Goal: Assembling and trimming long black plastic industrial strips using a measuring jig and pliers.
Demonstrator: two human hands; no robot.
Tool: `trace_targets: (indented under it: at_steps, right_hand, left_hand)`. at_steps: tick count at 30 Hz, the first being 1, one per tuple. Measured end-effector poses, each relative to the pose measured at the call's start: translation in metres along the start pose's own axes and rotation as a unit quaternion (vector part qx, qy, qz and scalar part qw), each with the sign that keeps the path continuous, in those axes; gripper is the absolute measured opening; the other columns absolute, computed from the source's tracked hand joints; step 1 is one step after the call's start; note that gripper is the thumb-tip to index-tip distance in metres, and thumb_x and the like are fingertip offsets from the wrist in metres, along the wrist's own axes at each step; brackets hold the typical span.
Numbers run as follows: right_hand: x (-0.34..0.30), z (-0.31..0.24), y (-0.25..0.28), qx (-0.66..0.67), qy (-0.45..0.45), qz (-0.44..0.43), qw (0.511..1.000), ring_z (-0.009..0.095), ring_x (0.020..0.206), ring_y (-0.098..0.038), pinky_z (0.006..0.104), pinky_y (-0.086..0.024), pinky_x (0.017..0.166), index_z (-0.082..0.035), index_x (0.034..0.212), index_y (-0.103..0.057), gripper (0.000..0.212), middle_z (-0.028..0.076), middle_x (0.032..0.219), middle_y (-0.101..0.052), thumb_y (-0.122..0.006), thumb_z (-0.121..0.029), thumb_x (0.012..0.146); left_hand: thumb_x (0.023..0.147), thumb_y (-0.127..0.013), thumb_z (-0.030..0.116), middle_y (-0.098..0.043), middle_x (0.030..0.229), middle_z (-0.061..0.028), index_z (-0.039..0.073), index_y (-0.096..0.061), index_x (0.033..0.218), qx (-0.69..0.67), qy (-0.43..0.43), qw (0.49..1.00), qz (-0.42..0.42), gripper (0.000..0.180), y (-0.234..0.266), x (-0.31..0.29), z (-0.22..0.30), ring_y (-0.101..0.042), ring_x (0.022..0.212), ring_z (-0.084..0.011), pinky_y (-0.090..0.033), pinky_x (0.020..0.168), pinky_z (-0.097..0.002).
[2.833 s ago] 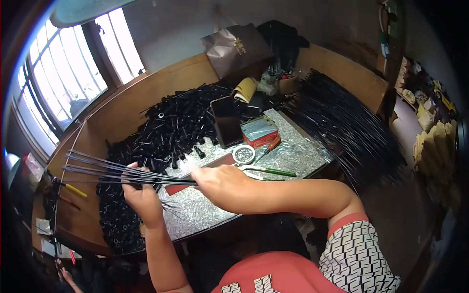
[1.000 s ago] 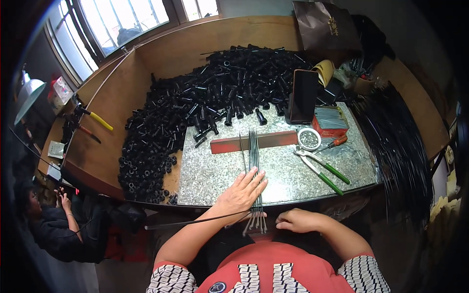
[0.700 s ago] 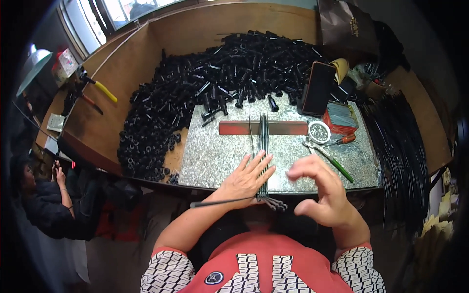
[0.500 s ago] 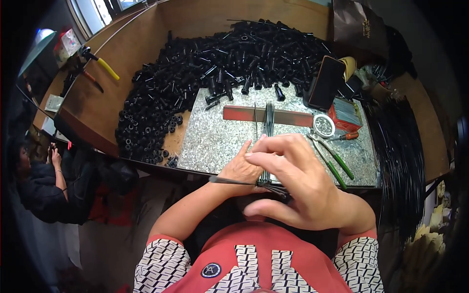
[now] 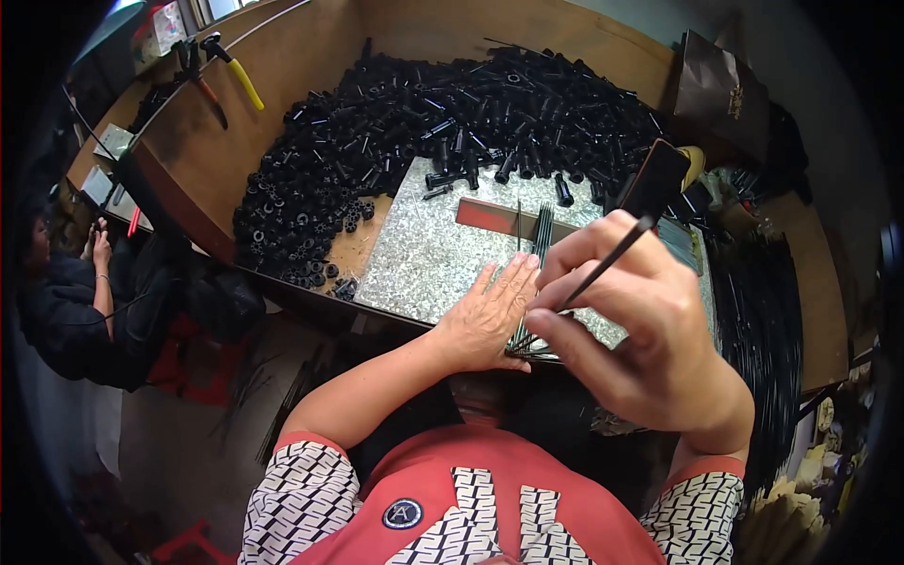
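Note:
My left hand (image 5: 488, 315) lies flat with fingers stretched out on a speckled grey board (image 5: 405, 254), against a bundle of thin dark rods (image 5: 543, 226). The bundle points away from me, across a long reddish-brown bar (image 5: 490, 215); its near part is partly hidden by my fingers. Just right of it, my right hand (image 5: 650, 325) is raised, pinching a single thin black rod (image 5: 610, 259) between thumb and fingers. This rod slants, its thicker end up to the right. Its lower end is by my left fingers, and I cannot tell whether it touches the bundle.
Black tubular parts (image 5: 452, 113) are heaped behind and left of the board, inside a wooden-walled bench (image 5: 311, 47). A phone (image 5: 656, 179) leans at the board's right. Long black rods (image 5: 758, 320) hang at the bench's right edge. Pliers (image 5: 235, 71) hang on the left wall; another person (image 5: 80, 301) sits beyond.
My right hand, earlier with thumb and fingers apart over the bundle's near end, is now further right, pinching a rod. My left hand stays by the bundle. The whole view has shifted slightly.

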State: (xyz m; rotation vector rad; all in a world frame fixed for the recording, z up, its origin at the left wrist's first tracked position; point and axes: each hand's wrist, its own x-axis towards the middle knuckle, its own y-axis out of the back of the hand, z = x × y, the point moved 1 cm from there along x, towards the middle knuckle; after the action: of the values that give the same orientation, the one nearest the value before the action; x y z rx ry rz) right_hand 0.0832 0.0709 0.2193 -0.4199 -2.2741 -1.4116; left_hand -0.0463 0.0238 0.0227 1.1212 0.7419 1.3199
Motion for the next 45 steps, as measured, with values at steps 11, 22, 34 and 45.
trace_targets:
  at_steps: [11,22,34,45]
  right_hand:
    - [0.005,0.02,0.025,0.018,-0.092,0.031,0.995,0.012,0.07,-0.055,0.0243,-0.041,0.059,0.004,0.077,-0.061,0.007,0.008,0.08,-0.059,-0.064,0.0,0.081]
    - [0.01,0.045,0.049,0.073,-0.171,0.086,0.979,0.006,0.074,-0.049,0.0206,-0.039,0.064,0.005,0.078,-0.062,0.014,0.003,0.086,-0.058,-0.063,-0.007,0.087]
    - [0.047,0.087,0.106,0.027,-0.207,0.131,0.969,0.002,0.059,-0.048,0.0172,-0.039,0.053,-0.004,0.084,-0.063,0.026,-0.003,0.067,-0.054,-0.056,-0.026,0.095]
    - [0.062,0.102,0.189,0.044,-0.164,0.289,0.942,0.004,0.061,-0.056,0.0174,-0.047,0.053,-0.003,0.106,-0.059,0.024,0.006,0.093,-0.067,-0.048,-0.024,0.099]
  left_hand:
    - [0.057,-0.071,0.069,-0.019,0.147,-0.0314,-0.014,-0.02,0.14,0.073,0.036,0.993,0.086,0.128,-0.017,-0.008,-0.002,-0.017,0.14,-0.0416,-0.018,0.111,-0.0537]
    - [0.059,-0.065,0.075,-0.024,0.144,-0.0348,-0.016,-0.026,0.136,0.088,0.038,0.991,0.089,0.126,-0.023,-0.008,-0.004,-0.021,0.138,-0.0445,-0.018,0.109,-0.0565]
    - [0.063,-0.06,0.077,-0.025,0.144,-0.0348,-0.017,-0.026,0.136,0.093,0.039,0.993,0.065,0.124,-0.025,-0.006,-0.005,-0.022,0.138,-0.0438,-0.016,0.11,-0.0558]
    - [0.065,-0.064,0.072,-0.022,0.148,-0.0277,-0.008,-0.023,0.142,0.085,0.032,0.995,0.047,0.119,-0.017,-0.003,-0.001,-0.021,0.139,-0.0414,-0.019,0.109,-0.0573]
